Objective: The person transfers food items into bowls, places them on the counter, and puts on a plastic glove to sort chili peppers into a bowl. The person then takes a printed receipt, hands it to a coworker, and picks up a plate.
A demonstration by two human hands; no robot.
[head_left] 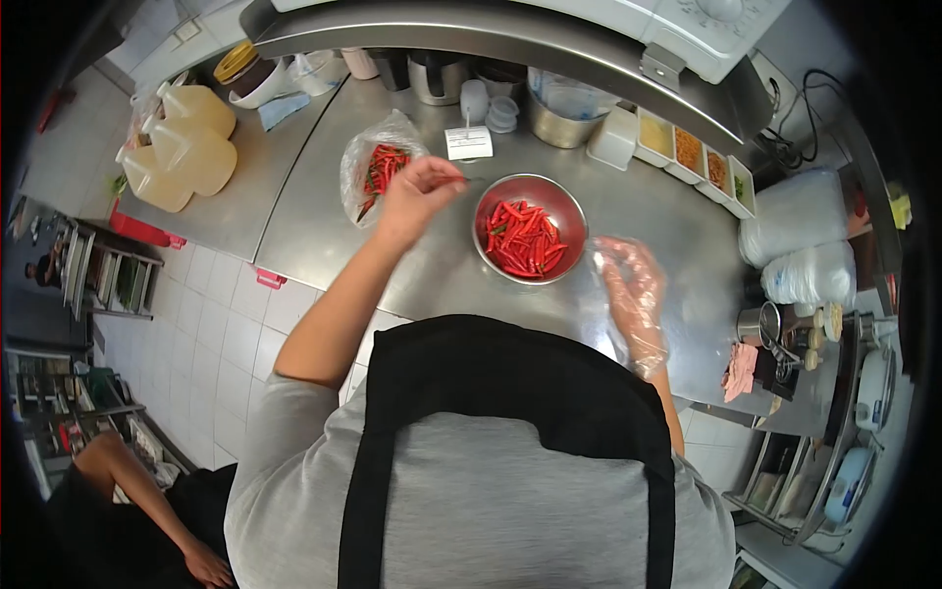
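Note:
Bare, my left hand [424, 191] is raised between the bag and the bowl, its fingertips pinched on a thin red chili [449, 180] with a green stem. Red chilies [530, 240] fill the lower part of a round metal bowl [574, 208] on the steel counter. My right hand [633, 294], in a clear plastic glove, is beside the bowl's right edge; its fingers are curled and slightly blurred, and whether they hold anything is hard to make out. Behind my left wrist lies an open clear plastic bag [353, 162] with more red chilies [385, 165] inside.
Large yellowish jugs [191, 137] stand at the left. A white label card [469, 143], a metal pot [562, 123] and food containers [687, 152] line the back. Stacked plastic containers [800, 221] and a pink cloth [739, 372] are at right. Another person's arm [147, 501] shows lower left.

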